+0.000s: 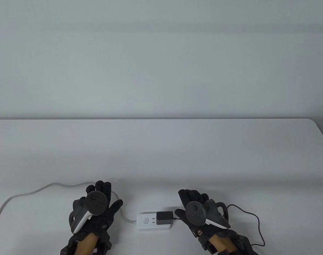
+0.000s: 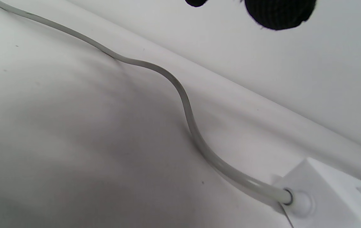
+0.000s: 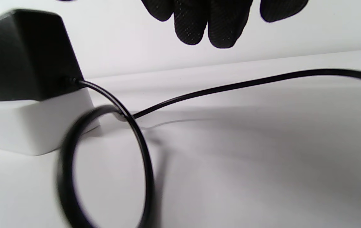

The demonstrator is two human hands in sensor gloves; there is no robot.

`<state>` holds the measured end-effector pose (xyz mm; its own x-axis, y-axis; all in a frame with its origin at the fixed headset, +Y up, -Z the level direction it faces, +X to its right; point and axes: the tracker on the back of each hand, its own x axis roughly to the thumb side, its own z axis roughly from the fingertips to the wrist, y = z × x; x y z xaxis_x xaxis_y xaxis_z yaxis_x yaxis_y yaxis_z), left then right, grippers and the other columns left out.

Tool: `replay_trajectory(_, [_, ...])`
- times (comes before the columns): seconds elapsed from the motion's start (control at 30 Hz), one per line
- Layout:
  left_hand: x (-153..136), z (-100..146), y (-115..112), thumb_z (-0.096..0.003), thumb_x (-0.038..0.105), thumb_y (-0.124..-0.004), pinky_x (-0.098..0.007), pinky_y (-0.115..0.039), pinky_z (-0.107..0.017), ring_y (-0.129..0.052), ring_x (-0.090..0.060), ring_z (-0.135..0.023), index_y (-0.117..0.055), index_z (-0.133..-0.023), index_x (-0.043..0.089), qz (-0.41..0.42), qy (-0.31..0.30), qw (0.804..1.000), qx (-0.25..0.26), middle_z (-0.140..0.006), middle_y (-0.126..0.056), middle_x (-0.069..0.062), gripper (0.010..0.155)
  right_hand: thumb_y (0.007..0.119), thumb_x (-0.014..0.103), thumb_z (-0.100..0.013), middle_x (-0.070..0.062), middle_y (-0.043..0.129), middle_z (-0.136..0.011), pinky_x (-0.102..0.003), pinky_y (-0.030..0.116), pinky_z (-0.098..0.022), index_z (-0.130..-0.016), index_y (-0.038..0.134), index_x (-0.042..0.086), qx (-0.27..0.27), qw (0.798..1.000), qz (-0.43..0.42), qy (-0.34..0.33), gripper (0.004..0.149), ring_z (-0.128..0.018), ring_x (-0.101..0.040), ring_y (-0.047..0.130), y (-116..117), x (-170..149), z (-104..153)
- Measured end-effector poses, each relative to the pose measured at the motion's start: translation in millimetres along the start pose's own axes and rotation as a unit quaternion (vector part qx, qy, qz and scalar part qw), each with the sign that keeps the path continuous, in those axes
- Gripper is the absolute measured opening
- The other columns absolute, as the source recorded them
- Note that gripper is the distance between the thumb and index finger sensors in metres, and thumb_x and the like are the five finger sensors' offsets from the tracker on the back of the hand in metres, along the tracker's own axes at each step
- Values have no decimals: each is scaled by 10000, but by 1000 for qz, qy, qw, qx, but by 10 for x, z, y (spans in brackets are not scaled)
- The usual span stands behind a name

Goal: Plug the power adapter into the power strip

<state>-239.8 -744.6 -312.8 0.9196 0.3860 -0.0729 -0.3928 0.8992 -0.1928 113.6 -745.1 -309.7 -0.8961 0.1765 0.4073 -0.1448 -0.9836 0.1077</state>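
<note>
White tabletop (image 1: 161, 148) w/ a pale wall behind. Black boxy power adapter (image 1: 164, 218) sits plugged into the white power strip (image 1: 151, 222) near the front edge, thin black cord (image 1: 253, 217) trailing right. My left hand (image 1: 96, 207) & right hand (image 1: 197, 209) flank it, fingers spread, holding nothing.

The power strip (image 1: 153, 223) looks like smooth white plastic with a faint sheen, and its grey-white cord (image 2: 185, 104) has a slick, slightly translucent rubbery skin. The adapter (image 3: 28, 53) is matt black plastic; its thin black cable (image 3: 231, 85) is smooth and a little glossy. Both gloves, on the left hand (image 1: 96, 209) and the right hand (image 1: 201, 212), are black knitted cloth with a fine woven grain. The table (image 1: 161, 154) is matt white and smooth.
</note>
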Motion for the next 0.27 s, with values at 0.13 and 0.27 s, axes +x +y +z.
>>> replay_trajectory(0.13, [23,-11,-19,-458,655,-589,-664,-234,-783,-161,-425,-1171,-284,-1170,290,-5,-2,1000,-6,-1254,-207,-56,856,483,562,-515,-219,514,-1131,-693,509,-691,-1123,354,78,1,1000,-1,-2,788,-1036,-485,590,4,-3,2])
replay_trajectory(0.27, [37,-45,-56,-457,655,-589,-647,-212,-785,-134,-415,-1169,-292,-1171,286,-8,-4,1000,-20,-1252,-206,-61,857,477,564,-514,-209,517,-1136,-699,505,-684,-1126,356,85,2,1000,1,0,786,-1036,-487,589,6,-3,11])
